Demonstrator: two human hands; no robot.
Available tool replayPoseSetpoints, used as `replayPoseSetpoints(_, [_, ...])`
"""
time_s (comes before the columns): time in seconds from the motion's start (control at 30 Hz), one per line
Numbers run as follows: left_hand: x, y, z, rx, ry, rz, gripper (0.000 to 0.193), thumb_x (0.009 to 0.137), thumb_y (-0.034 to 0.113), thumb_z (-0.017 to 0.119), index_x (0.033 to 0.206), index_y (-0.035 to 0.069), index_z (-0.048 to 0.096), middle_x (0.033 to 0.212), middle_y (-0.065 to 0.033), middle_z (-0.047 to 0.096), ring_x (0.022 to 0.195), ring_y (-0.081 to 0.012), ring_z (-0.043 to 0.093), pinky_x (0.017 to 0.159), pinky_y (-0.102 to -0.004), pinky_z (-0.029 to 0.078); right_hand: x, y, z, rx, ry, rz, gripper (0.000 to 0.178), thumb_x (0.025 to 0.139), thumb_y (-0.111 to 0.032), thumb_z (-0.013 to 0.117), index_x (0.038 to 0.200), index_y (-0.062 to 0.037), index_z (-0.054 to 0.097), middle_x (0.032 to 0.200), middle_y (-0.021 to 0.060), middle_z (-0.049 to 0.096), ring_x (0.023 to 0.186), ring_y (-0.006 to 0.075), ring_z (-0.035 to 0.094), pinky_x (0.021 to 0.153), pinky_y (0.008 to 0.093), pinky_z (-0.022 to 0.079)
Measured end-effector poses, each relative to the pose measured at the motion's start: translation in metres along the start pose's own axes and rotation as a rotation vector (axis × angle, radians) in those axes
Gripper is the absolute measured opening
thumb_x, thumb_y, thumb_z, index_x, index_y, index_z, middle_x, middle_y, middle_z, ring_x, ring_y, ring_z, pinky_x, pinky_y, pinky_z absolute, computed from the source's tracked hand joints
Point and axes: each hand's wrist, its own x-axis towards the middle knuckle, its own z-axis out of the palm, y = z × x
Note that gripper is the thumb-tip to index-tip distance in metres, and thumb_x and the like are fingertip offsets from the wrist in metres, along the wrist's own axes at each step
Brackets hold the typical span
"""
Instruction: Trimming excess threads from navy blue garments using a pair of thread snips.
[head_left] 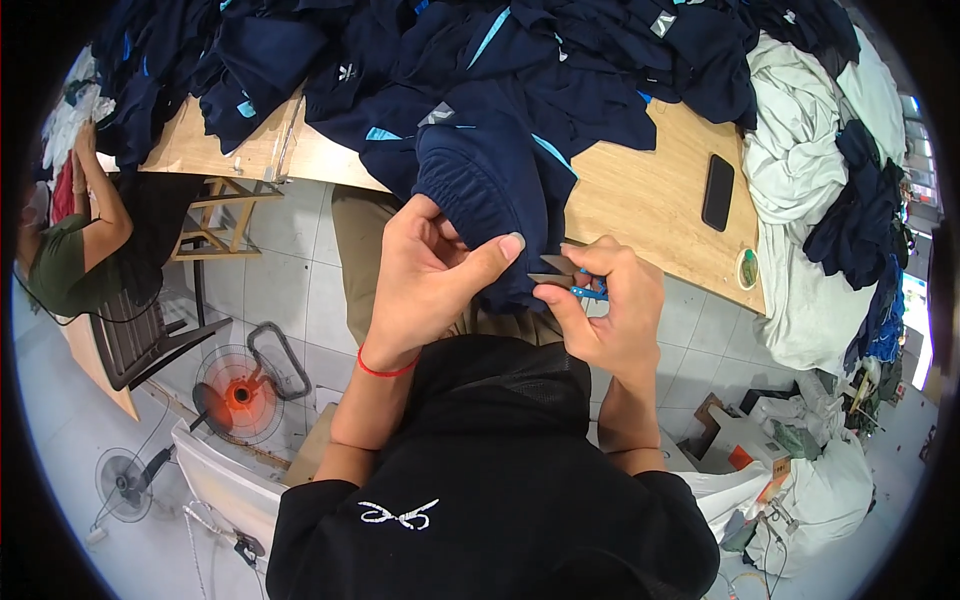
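A navy blue garment [492, 185] with a gathered elastic edge hangs over the near side of the table. My left hand [440, 270] grips that edge, thumb laid along the cloth and fingers tucked partly behind it. In my right hand [615, 300] is a pair of thread snips [553, 280] with blue handles. Their metal blades stand apart and point left, right at the garment's side fold. Whether a thread lies between the blades is too small to tell.
More navy garments with light blue trim [600, 110] cover the back of the wooden table [640, 210]. A black phone [718, 192] lies at the right, beside piled white cloth [795, 140]. At the far left another person [85, 240] sits working; fans [240, 395] stand on the floor.
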Motion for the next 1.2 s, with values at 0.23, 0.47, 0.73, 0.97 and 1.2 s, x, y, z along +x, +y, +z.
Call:
replayPoseSetpoints(0.23, [0.0,0.0,-0.008,0.106,-0.019,-0.016,0.032,0.086,0.002,0.087,0.107,0.001,0.062,0.088,0.0044,0.065,0.073,0.0019,0.056,0.06,-0.0157,0.042,0.001,0.002,0.0,-0.037,0.012,-0.035,0.037,0.081,-0.028,0.093,0.091,-0.0026,0.068,0.072,0.0076,0.069,0.057,0.022,0.064,0.054,0.0311,0.046])
replayPoseSetpoints(0.47, [0.002,0.004,-0.003,0.134,-0.015,-0.008,0.032,0.084,0.006,0.09,0.095,0.005,0.06,0.082,0.0075,0.06,0.067,0.0026,0.05,0.056,-0.0156,0.037,0.0,0.005,0.002,-0.042,0.001,-0.078,0.033,0.081,-0.024,0.092,0.088,-0.0034,0.067,0.074,0.0076,0.072,0.055,0.0216,0.063,0.053,0.0318,0.043])
replayPoseSetpoints(0.73, [0.0,-0.006,-0.012,0.216,-0.028,0.026,0.032,0.085,0.005,0.089,0.093,0.003,0.058,0.084,0.0049,0.063,0.07,0.0015,0.053,0.057,-0.0166,0.04,0.002,0.002,-0.002,-0.057,-0.008,-0.072,0.033,0.081,-0.024,0.092,0.089,-0.0027,0.069,0.074,0.0075,0.072,0.056,0.0209,0.065,0.054,0.0311,0.044])
replayPoseSetpoints(0.97, [-0.002,-0.007,-0.008,0.182,-0.053,-0.006,0.024,0.093,0.0,0.081,0.108,-0.004,0.062,0.095,0.0003,0.068,0.08,-0.0001,0.057,0.064,-0.0176,0.045,0.004,-0.004,0.005,0.039,0.041,0.027,0.035,0.081,-0.024,0.093,0.097,-0.002,0.071,0.069,0.0057,0.065,0.054,0.0187,0.061,0.053,0.0304,0.045])
replayPoseSetpoints(1.2, [0.001,-0.01,-0.013,0.049,0.028,0.033,0.017,0.102,0.002,0.07,0.116,-0.004,0.063,0.102,0.0,0.067,0.087,-0.0021,0.058,0.072,-0.02,0.047,-0.02,0.139,-0.004,-0.01,0.548,0.481,0.029,0.092,-0.018,0.084,0.103,0.0001,0.064,0.108,0.0158,0.071,0.096,0.0222,0.069,0.08,0.0358,0.057])
